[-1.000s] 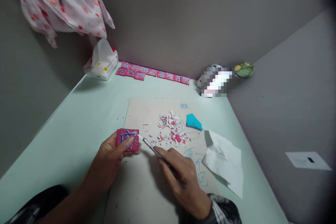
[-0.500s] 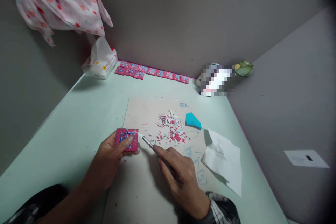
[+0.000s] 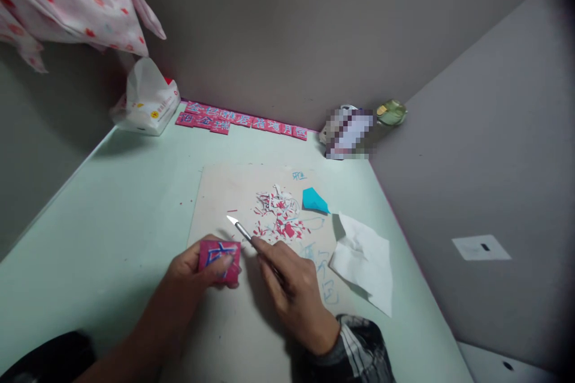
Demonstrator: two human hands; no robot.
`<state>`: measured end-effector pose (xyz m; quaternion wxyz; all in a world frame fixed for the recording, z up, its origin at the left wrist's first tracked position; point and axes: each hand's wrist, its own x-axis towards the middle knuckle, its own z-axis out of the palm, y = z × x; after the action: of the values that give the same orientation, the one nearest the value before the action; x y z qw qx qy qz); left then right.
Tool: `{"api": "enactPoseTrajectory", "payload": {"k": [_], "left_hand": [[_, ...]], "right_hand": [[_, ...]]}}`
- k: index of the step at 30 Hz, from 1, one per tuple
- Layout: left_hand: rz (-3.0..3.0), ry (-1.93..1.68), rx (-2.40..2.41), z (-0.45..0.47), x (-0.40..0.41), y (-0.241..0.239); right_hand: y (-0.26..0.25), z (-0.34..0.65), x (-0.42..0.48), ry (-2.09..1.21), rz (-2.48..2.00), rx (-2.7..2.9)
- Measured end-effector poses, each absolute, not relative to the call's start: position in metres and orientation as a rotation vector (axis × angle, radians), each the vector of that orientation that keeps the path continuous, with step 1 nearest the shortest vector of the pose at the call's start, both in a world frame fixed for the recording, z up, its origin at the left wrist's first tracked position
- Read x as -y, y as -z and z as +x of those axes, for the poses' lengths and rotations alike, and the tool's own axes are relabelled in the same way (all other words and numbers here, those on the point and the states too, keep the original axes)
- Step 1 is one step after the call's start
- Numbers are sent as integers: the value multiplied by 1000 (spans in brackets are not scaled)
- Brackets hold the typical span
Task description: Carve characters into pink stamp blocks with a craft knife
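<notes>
Between the thumb and fingers of my left hand is a square red tile bearing a blue-and-white character. The thumb lies across its face and covers part of the character. My right hand grips a craft knife like a pen. Its pale blade points up and left, just above the tile's upper edge and apart from it. Beneath the hands lies a beige board with blue writing. Red and white shavings are heaped on it, beyond the knife.
Several red character tiles line the back wall. A tissue pack stands at the back left under a spotted pink cloth. A blue scrap and a crumpled white paper lie to the right. A green item sits in the back corner.
The knife blade has come away from the tile and moved up and left of it. My left hand has lowered the tile slightly. The whole view has shifted to the right.
</notes>
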<state>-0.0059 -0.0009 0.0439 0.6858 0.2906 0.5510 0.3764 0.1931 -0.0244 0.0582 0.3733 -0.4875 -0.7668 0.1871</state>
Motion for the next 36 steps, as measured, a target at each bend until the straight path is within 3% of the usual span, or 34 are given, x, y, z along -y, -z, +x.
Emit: {"api": "enactPoseTrajectory", "payload": {"k": [10, 17, 26, 36], "left_hand": [[581, -804, -1227, -11, -4, -48], [635, -727, -1156, -11, -1, -48], [768, -691, -1174, -20, 0, -35], [834, -687, -1225, -23, -3, -23]], "right_hand": [[-52, 192, 21, -670, -1401, 1652], [-60, 211, 16, -361, -1565, 2213], [-76, 327, -144, 144, -1758, 1684], [-69, 351, -219, 231, -1953, 1472]]}}
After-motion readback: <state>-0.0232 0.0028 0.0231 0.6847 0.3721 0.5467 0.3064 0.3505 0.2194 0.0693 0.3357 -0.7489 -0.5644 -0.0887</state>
